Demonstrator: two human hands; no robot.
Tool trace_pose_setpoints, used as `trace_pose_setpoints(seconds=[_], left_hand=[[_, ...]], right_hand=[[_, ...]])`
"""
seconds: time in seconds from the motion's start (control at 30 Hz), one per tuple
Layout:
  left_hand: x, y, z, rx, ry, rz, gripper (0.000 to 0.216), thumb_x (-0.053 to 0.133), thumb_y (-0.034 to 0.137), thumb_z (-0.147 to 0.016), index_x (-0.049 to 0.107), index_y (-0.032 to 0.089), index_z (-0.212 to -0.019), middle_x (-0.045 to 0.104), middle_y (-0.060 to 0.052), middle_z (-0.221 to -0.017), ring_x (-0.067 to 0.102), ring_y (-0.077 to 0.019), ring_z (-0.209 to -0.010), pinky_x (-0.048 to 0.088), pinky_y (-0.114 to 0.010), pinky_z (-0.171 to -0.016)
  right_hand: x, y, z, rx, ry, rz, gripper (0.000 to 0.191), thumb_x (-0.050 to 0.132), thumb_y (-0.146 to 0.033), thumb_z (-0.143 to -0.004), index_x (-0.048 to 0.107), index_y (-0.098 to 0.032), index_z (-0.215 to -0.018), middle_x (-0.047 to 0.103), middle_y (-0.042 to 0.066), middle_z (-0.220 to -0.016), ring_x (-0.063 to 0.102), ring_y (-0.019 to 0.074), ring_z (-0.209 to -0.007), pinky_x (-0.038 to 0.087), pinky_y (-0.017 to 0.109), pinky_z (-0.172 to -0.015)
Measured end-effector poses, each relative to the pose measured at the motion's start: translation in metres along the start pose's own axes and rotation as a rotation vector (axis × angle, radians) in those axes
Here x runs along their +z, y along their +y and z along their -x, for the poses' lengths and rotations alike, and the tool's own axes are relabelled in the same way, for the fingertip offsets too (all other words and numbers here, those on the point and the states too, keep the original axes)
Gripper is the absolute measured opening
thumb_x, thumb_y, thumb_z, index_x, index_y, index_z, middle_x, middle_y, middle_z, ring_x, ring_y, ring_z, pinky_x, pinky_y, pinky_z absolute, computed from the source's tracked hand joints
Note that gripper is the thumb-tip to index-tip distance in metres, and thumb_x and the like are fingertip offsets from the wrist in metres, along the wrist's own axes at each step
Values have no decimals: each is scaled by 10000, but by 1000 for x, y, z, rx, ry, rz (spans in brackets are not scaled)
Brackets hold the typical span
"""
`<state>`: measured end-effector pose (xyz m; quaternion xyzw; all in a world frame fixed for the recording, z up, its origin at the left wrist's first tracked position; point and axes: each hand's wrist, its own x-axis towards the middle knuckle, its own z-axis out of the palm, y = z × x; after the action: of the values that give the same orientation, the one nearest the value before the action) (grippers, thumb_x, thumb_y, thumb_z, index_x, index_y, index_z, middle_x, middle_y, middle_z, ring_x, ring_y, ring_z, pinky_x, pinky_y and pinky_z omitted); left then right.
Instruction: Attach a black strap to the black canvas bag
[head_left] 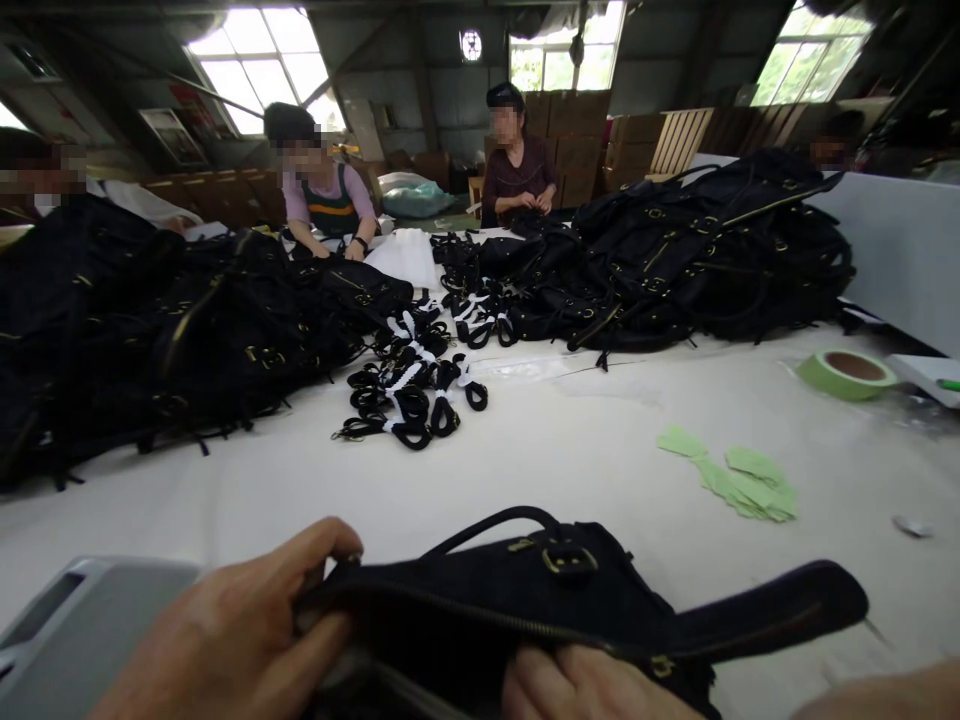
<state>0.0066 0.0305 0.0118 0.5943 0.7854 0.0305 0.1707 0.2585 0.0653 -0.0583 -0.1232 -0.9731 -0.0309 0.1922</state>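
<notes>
Matt black cloth bag (570, 610) with glossy brass-coloured metal buckle (568, 561).

Black bag (570, 600), pale green tags (739, 480), green tape roll (846, 375)

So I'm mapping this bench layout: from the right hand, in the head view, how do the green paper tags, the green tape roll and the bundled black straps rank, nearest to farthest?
From the right hand, which grips the black bag:
1. Green paper tags, on the table ahead and to the right.
2. Bundled black straps, mid-table, ahead and to the left.
3. Green tape roll, far right, near the table edge.
</notes>
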Motion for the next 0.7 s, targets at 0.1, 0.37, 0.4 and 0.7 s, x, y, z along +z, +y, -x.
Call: trace_pose_setpoints(seconds=[0.1, 0.37, 0.4, 0.7], left_hand=[[3, 6, -33, -106, 4, -58, 173, 426, 361, -799, 567, 286, -868, 653, 25, -698, 625, -217, -689, 398, -302, -600], [7, 30, -33, 403, 321, -323, 377, 436, 221, -835, 551, 175, -1191, 606, -127, -1175, 581, -304, -1075, 481, -451, -918], [8, 36, -22, 467, 210, -253, 316, 416, 239, -846, 591, 217, -1108, 633, -93, -1114, 616, -279, -1014, 520, -418, -864], [71, 53, -25, 214, -168, 225, 432, 516, 238, -792, 543, 204, -1222, 599, -112, -1235, 525, -290, -1189, 386, -463, -1047]], right_hand=[[-8, 10, -14, -51, 31, 45, 184, 542, -221, -865, 651, -75, -890, 616, 146, -975, 550, 224, -862, 417, 288, -521], [2, 54, -61, 124, -207, -21, 96, 557, -143, -884, 584, -143, -792, 516, 65, -810, 458, 205, -803, 417, 324, -691], [3, 55, -59, 97, -179, -39, 103, 554, -151, -891, 576, -147, -790, 508, 58, -811, 448, 201, -803, 409, 323, -700], [-23, 66, -45, 94, -210, 94, 106, 617, -170, -805, 576, -122, -890, 500, 93, -902, 438, 241, -866, 411, 368, -762]])
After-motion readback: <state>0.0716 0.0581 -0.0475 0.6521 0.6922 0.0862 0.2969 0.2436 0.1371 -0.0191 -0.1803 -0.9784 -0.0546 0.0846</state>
